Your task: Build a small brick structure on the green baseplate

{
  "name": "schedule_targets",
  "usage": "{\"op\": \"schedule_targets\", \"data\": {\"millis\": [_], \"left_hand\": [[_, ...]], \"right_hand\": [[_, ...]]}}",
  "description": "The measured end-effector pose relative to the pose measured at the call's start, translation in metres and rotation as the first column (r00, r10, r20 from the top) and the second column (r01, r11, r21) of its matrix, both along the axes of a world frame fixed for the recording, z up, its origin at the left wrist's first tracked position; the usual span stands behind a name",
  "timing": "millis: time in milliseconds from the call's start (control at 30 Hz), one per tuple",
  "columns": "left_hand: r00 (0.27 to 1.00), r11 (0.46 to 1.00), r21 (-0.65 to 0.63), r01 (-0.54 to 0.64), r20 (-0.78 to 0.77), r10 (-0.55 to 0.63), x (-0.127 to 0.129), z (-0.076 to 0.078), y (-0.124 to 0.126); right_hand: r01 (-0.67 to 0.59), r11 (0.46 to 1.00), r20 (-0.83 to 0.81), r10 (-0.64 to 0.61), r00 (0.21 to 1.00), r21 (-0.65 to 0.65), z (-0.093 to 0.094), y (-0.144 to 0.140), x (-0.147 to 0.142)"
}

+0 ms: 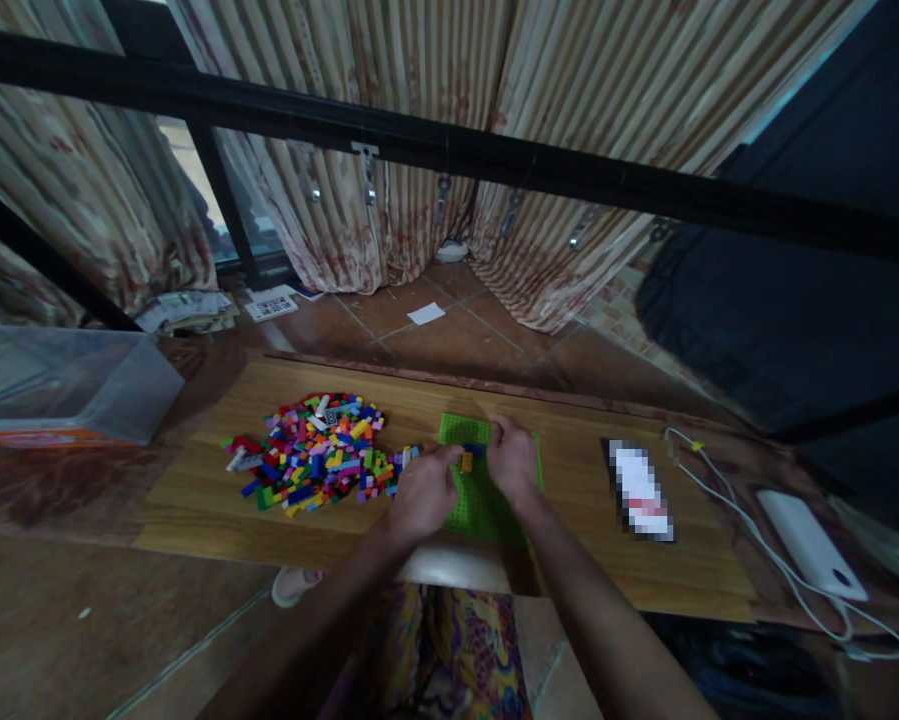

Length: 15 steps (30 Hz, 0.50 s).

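Note:
A green studded baseplate [455,428] lies on the wooden board in front of me. On it are an orange toy brick [466,462] and a dark blue brick [474,450], close together. My left hand [425,492] reaches over the plate's left edge, fingers closed, its fingertips right at the orange brick. Whether they grip that brick I cannot tell. Over the plate's right side, my right hand [512,462] has its fingers curled in near the blue brick; anything inside them is hidden. A heap of mixed coloured bricks [318,450] spreads out left of the plate.
The wooden board [569,480] holds everything. Right of the plate lies a blurred-out flat object [640,490]. Further right are a white power bank [813,543] and its cable [749,520]. At far left stands a clear plastic bin [134,385]. A dark metal rail [419,135] crosses beyond the board.

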<state>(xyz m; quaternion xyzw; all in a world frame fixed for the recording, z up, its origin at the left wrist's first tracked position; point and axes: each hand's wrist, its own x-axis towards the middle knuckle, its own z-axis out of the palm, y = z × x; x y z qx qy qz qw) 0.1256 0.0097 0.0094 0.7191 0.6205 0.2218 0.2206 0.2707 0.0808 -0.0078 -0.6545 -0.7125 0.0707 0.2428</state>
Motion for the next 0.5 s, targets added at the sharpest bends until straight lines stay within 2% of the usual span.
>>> {"op": "schedule_targets", "data": {"millis": [100, 200, 267, 367, 500], "left_hand": [[0.992, 0.999, -0.014, -0.041, 0.115, 0.042, -0.005, -0.006, -0.022], [0.967, 0.997, -0.052, -0.056, 0.246, 0.067, -0.008, -0.019, -0.046], [0.957, 0.996, -0.071, -0.047, 0.282, 0.065, -0.01, -0.027, -0.058], [0.947, 0.997, -0.074, -0.028, 0.317, 0.05, -0.011, -0.034, -0.067], [0.932, 0.996, -0.088, -0.026, 0.358, 0.056, -0.01, -0.033, -0.066]], "right_hand": [[-0.031, 0.999, 0.085, 0.033, 0.996, -0.033, -0.005, 0.016, -0.019], [-0.044, 0.996, 0.173, 0.057, 0.983, -0.075, -0.011, 0.026, -0.031], [-0.024, 0.995, 0.23, 0.046, 0.972, -0.095, -0.015, 0.03, -0.034], [0.008, 0.994, 0.31, 0.027, 0.95, -0.11, -0.02, 0.032, -0.034], [0.021, 0.992, 0.389, 0.029, 0.921, -0.124, -0.023, 0.028, -0.035]]}}
